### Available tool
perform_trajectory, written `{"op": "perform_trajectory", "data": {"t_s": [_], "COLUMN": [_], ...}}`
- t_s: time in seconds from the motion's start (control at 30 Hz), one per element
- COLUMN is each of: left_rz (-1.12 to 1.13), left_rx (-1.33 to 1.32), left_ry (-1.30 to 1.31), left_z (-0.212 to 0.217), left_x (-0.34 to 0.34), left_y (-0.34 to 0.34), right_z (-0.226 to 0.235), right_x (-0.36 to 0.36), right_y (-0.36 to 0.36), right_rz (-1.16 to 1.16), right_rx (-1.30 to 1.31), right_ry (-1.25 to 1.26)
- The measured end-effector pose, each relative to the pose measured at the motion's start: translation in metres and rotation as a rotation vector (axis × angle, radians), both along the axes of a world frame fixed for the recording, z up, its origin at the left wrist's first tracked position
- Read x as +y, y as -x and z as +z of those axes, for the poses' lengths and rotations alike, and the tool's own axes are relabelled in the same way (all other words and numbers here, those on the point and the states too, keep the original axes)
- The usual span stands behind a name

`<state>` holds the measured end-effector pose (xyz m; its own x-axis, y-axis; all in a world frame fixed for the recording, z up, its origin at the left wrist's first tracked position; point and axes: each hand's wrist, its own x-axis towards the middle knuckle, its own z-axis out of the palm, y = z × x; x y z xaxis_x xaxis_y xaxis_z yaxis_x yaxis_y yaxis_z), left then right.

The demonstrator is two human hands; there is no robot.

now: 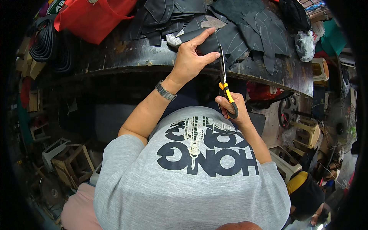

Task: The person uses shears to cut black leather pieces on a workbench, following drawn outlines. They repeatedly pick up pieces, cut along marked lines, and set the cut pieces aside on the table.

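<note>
My left hand presses flat on a dark fabric piece with chalk lines, at the front edge of a dark worn worktable. A metal watch sits on that wrist. My right hand grips a pair of scissors with yellow and black handles. The blades point up toward the fabric's near edge, right beside my left fingers. Several more cut dark fabric pieces are piled across the table behind.
A red bag lies at the table's back left, a crumpled plastic bag at its right. Wooden stools stand on the floor at left, plastic stools and a fan at right. Another person sits low right.
</note>
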<state>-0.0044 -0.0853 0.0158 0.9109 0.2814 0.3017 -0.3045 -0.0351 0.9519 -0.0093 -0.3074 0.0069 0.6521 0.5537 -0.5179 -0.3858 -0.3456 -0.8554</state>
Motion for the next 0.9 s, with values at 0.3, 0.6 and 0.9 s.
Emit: {"op": "perform_trajectory", "data": {"t_s": [0.3, 0.6, 0.9], "left_rz": [-0.109, -0.078, -0.15], "left_rx": [0.029, 0.063, 0.076], "left_ry": [0.148, 0.071, 0.081], "left_z": [0.002, 0.002, -0.001], "left_x": [-0.007, -0.005, -0.009], "left_y": [0.006, 0.01, 0.014], "right_z": [0.003, -0.002, 0.0], "right_x": [0.005, 0.003, 0.007], "right_y": [-0.013, -0.003, -0.009], "right_rz": [0.034, 0.026, 0.01], "right_rx": [0.053, 0.025, 0.035], "right_ry": [-0.081, -0.039, -0.12]}}
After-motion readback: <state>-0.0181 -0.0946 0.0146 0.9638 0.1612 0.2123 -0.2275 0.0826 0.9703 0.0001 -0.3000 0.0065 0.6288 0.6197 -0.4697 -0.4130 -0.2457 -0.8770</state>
